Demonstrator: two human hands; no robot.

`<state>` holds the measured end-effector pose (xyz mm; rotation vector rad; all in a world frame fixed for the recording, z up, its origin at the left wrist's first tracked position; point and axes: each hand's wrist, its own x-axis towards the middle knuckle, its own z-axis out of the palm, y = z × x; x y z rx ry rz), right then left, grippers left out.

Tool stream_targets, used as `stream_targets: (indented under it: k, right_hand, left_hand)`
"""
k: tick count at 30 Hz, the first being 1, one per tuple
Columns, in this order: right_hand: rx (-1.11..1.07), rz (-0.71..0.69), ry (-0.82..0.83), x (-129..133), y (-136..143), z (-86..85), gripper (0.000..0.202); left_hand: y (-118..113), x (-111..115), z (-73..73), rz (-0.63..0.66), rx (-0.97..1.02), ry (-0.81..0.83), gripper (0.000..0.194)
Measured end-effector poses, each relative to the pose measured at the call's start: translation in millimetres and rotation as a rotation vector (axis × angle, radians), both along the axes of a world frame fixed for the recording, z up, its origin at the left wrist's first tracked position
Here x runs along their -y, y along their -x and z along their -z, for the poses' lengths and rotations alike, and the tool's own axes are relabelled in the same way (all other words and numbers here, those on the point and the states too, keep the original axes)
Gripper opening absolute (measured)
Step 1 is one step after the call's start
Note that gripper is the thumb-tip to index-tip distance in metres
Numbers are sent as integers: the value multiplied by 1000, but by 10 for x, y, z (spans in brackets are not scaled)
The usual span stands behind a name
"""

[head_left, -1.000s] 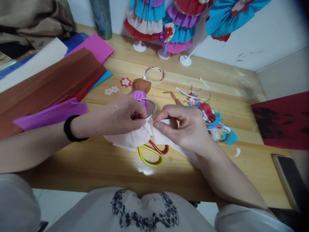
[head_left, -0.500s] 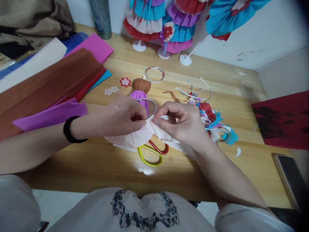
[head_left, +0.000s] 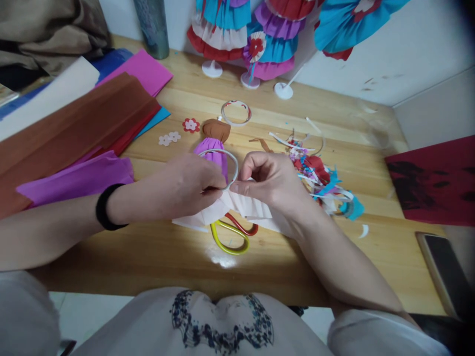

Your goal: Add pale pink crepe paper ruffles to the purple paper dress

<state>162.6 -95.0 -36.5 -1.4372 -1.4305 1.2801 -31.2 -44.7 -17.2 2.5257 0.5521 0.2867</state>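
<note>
My left hand [head_left: 185, 183] pinches a pale ring [head_left: 234, 160] together with the edge of white pleated paper [head_left: 208, 213]. Close to its right, my right hand [head_left: 272, 183] has thumb and fingertips closed on the same paper's edge. The white paper hangs below both hands. Behind the ring lies a purple gathered piece [head_left: 211, 146] with a brown puffed top [head_left: 216, 130]. Scissors with yellow and red handles [head_left: 232, 247] lie partly under the paper.
Folded coloured paper [head_left: 85, 113] fills the left. Paper scraps [head_left: 322, 178] lie right. Another ring [head_left: 236, 123], paper flowers [head_left: 191, 125] and ruffled figures on white stands [head_left: 212, 69] are at the back. A phone [head_left: 441, 262] rests at the right edge.
The ring has tilted and moved slightly left and down with my left hand. My right hand has its fingers more curled, and the white paper has shifted below them.
</note>
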Motion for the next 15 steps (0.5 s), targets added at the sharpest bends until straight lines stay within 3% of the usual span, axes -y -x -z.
stream_targets:
  k: [3,8,11,15]
  right_hand:
    - [-73,18,71,-17,-4,21,44]
    - [-63,39,-78,15,-46,-42,37]
    - [-2,-80,-152,42,-78,-105,34]
    - [26,-215,-238,31,-113,-114,10]
  left_hand:
    - [2,18,-28,-13,-86,-17,29]
    - [13,7,-118,-10,-134,-45,29]
    - [19,-8,-149,19,-122,-40,30]
    - [41,-59,-146,50,-80,11,21]
